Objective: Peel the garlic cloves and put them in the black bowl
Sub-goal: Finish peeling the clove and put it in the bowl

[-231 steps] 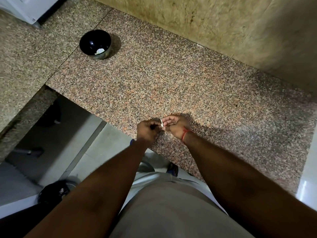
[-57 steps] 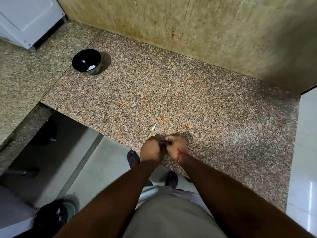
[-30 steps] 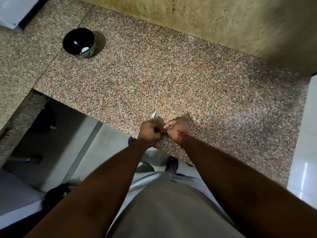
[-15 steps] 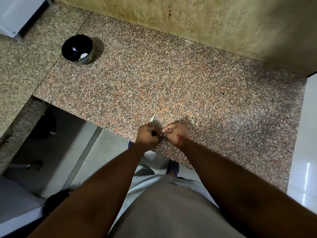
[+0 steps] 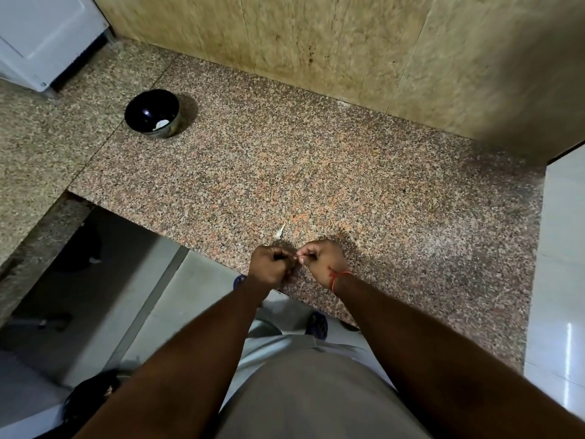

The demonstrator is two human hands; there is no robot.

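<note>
My left hand [image 5: 271, 265] and my right hand [image 5: 323, 260] are closed close together over the near edge of the granite counter [image 5: 348, 172]. Between their fingertips sits a small garlic clove [image 5: 296, 256], mostly hidden, with only a pale sliver showing. A strip of white garlic skin [image 5: 280, 231] lies on the counter just beyond the hands. The black bowl [image 5: 152, 114] stands far off at the back left of the counter, with a pale peeled clove [image 5: 162, 123] inside it.
A yellowish tiled wall [image 5: 316, 42] runs along the back of the counter. A white appliance [image 5: 41, 36] stands at the far left. Below the counter edge lies tiled floor [image 5: 177, 299] with a dark bin [image 5: 91, 403]. White tiles [image 5: 563, 280] flank the right.
A strip of garlic skin dropped from the hands onto the counter since the earliest frame. The hands stay pinched together at the counter edge with small finger movements; only the camera shifts.
</note>
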